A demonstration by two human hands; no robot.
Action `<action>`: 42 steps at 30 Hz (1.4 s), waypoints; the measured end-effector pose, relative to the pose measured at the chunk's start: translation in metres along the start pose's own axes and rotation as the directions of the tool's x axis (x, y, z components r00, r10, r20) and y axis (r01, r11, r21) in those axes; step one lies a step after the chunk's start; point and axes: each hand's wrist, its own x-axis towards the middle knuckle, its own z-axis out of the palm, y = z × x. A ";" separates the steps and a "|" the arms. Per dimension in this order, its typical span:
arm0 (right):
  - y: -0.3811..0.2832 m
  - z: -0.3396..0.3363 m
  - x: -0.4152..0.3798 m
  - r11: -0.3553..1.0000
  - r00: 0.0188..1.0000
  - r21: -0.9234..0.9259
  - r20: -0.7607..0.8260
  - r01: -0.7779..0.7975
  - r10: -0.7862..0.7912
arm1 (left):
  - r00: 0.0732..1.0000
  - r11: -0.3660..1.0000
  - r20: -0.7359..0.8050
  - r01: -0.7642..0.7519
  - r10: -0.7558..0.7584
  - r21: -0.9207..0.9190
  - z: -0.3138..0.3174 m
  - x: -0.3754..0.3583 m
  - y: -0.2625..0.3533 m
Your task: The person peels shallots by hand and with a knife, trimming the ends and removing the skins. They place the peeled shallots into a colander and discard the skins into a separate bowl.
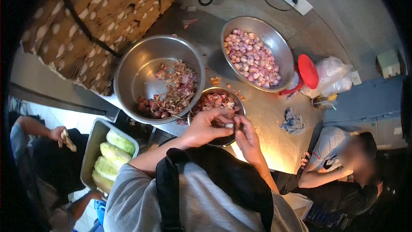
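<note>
My left hand (207,128) is closed in a pinch around a small pale shallot (228,125). Close against it, my right hand (247,139) has its fingers pressed together at the shallot's side; what they grip is too small to make out. Both hands are over a small metal bowl (243,111) with reddish shallot skins (216,101) in it. To the left stands a large steel bowl (141,71) with unpeeled shallots and dry skins. Beyond, a tilted steel colander (281,51) holds many peeled pinkish shallots (253,60).
A crumpled cloth (292,120) and a red lid (308,72) lie right on the steel table (266,141). Egg trays (94,25) stand back left. A grey tub (91,163) holds napa cabbages (113,154). One person (330,154) sits right; another (51,167) is left.
</note>
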 end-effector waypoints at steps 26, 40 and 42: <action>-0.015 0.006 -0.006 0.993 0.993 0.005 0.022 -0.119 0.119 | 0.962 0.658 -0.041 0.155 -0.271 -0.737 -0.006 0.002 -0.010; 0.011 0.022 -0.010 0.959 0.959 -0.200 -0.161 0.199 -0.233 | 0.948 0.768 -0.137 0.143 -0.288 -0.624 0.013 -0.001 -0.009; 0.008 0.025 -0.007 0.978 0.964 -0.097 -0.178 0.184 -0.199 | 0.949 0.777 -0.145 0.134 -0.279 -0.615 0.014 -0.002 -0.010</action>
